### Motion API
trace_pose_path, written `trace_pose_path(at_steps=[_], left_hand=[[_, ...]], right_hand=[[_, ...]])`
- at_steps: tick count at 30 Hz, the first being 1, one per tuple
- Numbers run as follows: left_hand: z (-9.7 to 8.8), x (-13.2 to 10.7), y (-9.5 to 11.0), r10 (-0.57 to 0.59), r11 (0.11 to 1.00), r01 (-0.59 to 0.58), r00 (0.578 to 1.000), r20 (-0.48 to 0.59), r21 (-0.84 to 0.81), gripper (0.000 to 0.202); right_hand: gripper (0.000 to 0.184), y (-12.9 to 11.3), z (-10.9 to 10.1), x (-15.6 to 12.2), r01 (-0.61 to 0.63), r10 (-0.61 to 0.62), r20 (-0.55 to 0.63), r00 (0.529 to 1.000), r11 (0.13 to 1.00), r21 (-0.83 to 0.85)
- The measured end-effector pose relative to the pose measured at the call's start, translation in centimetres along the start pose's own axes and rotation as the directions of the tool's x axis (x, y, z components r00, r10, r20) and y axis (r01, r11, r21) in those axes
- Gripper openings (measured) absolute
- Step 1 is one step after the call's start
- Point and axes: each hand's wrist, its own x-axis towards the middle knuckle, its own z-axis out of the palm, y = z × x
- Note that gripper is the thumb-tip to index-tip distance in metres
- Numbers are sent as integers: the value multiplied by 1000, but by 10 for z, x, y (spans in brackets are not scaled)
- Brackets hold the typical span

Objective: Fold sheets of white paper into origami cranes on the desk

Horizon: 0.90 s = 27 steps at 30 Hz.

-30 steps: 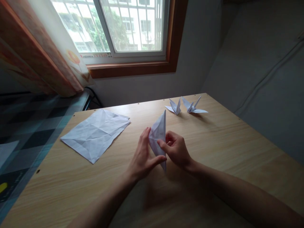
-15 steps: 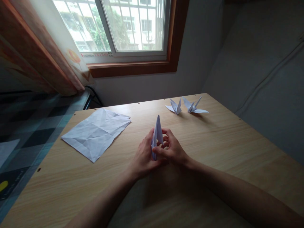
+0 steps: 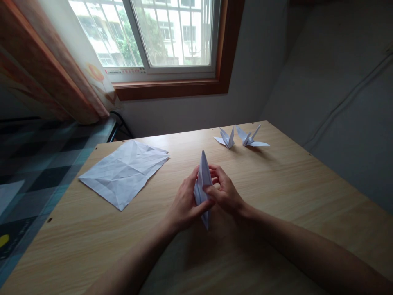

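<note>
A narrow folded white paper (image 3: pixel 204 174), pointed at its far and near ends, is held between my two hands above the wooden table. My left hand (image 3: pixel 186 200) grips its left side, with the thumb lying across the lower front. On the right side, my right hand (image 3: pixel 225 189) presses its thumb on the front face while its fingers curl behind the paper. Those fingers are partly hidden by the folded layers. Beyond my hands stand two folded paper cranes, a smaller-looking crane (image 3: pixel 226 139) and another crane (image 3: pixel 251 138) with spread wings.
Creased white paper sheets (image 3: pixel 123 172) lie on the left of the wooden table (image 3: pixel 276 196). Left of the table is a surface with a checked cloth (image 3: pixel 46 176). A window (image 3: pixel 175 37) and an orange curtain (image 3: pixel 52 61) are behind.
The folded paper has turned so its front face shows and its lower point now extends below my hands. My left thumb has moved up onto it; my right thumb has shifted right.
</note>
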Motion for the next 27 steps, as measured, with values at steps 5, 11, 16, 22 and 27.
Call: trace_pose_path(at_steps=[5, 11, 16, 22, 27], left_hand=[[-2, 0, 6, 20, 993, -24, 999, 34, 113, 89], [-3, 2, 9, 78, 987, -88, 994, 81, 135, 89], [-1, 1, 8, 123, 986, -131, 989, 82, 106, 92], [-3, 1, 5, 90, 996, -90, 996, 7, -15, 82], [-11, 5, -6, -1, 998, 0, 1000, -25, -67, 64]], right_hand=[[28, -1, 3, 2, -69, 58, -147, 987, 995, -68], [39, -5, 5, 4, -125, 67, -296, 953, 976, -179], [46, 2, 3, 5, -149, -22, -377, 926, 896, -417], [51, 8, 3, 5, -14, -150, -307, 940, 881, -473], [16, 16, -20, 9, 152, -206, -104, 973, 911, -384]])
